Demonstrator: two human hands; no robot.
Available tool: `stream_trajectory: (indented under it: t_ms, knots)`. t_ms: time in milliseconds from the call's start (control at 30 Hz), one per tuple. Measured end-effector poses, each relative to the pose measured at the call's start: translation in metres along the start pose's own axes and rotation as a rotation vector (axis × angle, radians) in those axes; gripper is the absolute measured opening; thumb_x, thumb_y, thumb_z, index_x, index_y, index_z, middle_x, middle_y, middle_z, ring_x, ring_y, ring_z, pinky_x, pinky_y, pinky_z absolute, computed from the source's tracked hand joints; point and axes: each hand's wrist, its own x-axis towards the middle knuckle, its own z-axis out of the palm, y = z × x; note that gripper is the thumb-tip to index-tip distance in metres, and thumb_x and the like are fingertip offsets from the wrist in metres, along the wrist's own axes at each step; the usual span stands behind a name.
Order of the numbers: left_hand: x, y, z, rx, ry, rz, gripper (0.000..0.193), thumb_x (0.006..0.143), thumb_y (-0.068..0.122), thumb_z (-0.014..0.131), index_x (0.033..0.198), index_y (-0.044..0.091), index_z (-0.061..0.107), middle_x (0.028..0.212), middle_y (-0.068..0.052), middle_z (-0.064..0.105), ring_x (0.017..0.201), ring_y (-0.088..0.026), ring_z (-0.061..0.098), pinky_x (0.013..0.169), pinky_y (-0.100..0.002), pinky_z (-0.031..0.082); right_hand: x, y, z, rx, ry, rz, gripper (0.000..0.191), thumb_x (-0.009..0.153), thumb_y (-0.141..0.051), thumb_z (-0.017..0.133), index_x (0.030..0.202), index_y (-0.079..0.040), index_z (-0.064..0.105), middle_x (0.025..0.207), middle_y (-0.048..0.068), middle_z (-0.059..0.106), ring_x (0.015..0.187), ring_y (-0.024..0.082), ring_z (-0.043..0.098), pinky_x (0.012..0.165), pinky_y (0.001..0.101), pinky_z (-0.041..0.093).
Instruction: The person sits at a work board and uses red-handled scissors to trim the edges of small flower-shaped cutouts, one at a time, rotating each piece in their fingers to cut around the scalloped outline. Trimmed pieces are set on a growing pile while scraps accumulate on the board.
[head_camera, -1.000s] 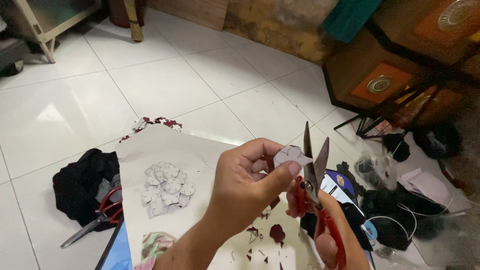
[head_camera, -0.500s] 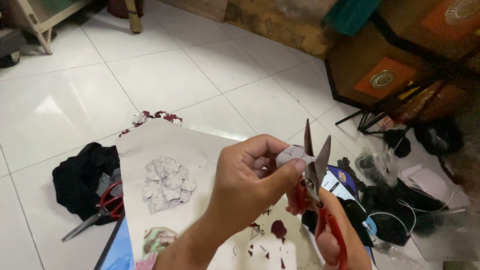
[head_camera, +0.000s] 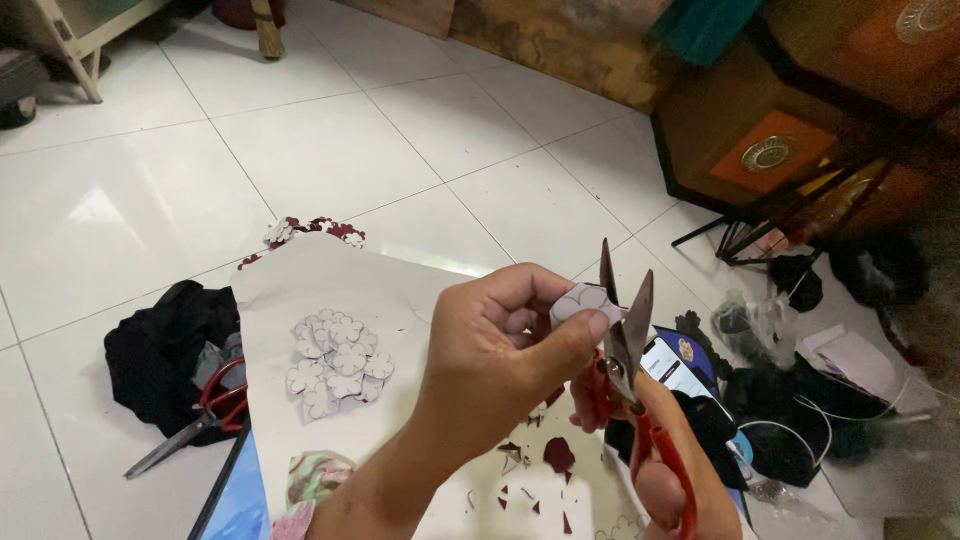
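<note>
Head view: my left hand (head_camera: 500, 345) pinches a small white paper cutout (head_camera: 578, 300) at frame centre. My right hand (head_camera: 655, 455) grips red-handled scissors (head_camera: 625, 345), blades apart beside the cutout. Finished cutouts (head_camera: 338, 362) lie on white paper (head_camera: 300, 290), centre left.

Right hand (head_camera: 668, 470) cut off by bottom edge

- I see a small pale paper cutout (head_camera: 583, 299), petal-edged, pinched upright at chest height above the floor.
- I see red-handled scissors (head_camera: 628, 350), blades open in a V, points up, straddling the cutout's right edge.
</note>
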Motion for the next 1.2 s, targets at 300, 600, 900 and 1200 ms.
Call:
stream_trajectory:
  t_ms: [300, 600, 900, 1200]
  knots:
    - [0.002, 0.000, -0.002, 0.049, -0.014, 0.020, 0.017, 0.096, 0.000, 0.067, 0.101, -0.015, 0.065, 0.077, -0.017, 0.071, 0.061, -0.018, 0.071, 0.051, -0.031, 0.061, -0.013, 0.033, -0.013, -0.025, 0.041, -0.078, 0.107, 0.080, -0.081, 0.045, 0.142, 0.005, 0.051, 0.112, 0.016, 0.067, 0.095, 0.022, 0.064, 0.085, 0.0394, 0.050]
    - [0.004, -0.006, -0.006, 0.072, 0.051, -0.015, 0.018, 0.093, 0.006, 0.072, 0.099, -0.011, 0.068, 0.075, -0.010, 0.071, 0.061, -0.007, 0.064, 0.051, -0.021, 0.054, -0.004, 0.044, -0.019, 0.025, -0.004, -0.035, 0.127, 0.063, -0.092, 0.041, 0.142, 0.007, 0.053, 0.108, 0.018, 0.065, 0.088, 0.022, 0.058, 0.077, 0.0394, 0.046]
    - [0.008, -0.016, -0.012, 0.021, 0.032, -0.001, 0.021, 0.093, 0.008, 0.073, 0.101, -0.011, 0.067, 0.080, -0.010, 0.071, 0.064, -0.007, 0.064, 0.052, -0.022, 0.053, -0.002, 0.073, -0.028, 0.104, -0.034, 0.009, 0.148, 0.046, -0.103, 0.037, 0.141, 0.009, 0.055, 0.104, 0.019, 0.063, 0.080, 0.021, 0.052, 0.069, 0.0395, 0.042]
    - [0.011, -0.019, -0.015, 0.000, -0.001, 0.003, 0.022, 0.093, 0.009, 0.073, 0.098, -0.011, 0.066, 0.076, -0.012, 0.071, 0.059, -0.009, 0.064, 0.048, -0.024, 0.053, -0.004, 0.025, -0.008, 0.094, 0.096, 0.255, 0.164, 0.019, -0.108, 0.034, 0.135, 0.005, 0.057, 0.095, 0.014, 0.066, 0.071, 0.020, 0.048, 0.067, 0.0368, 0.042]
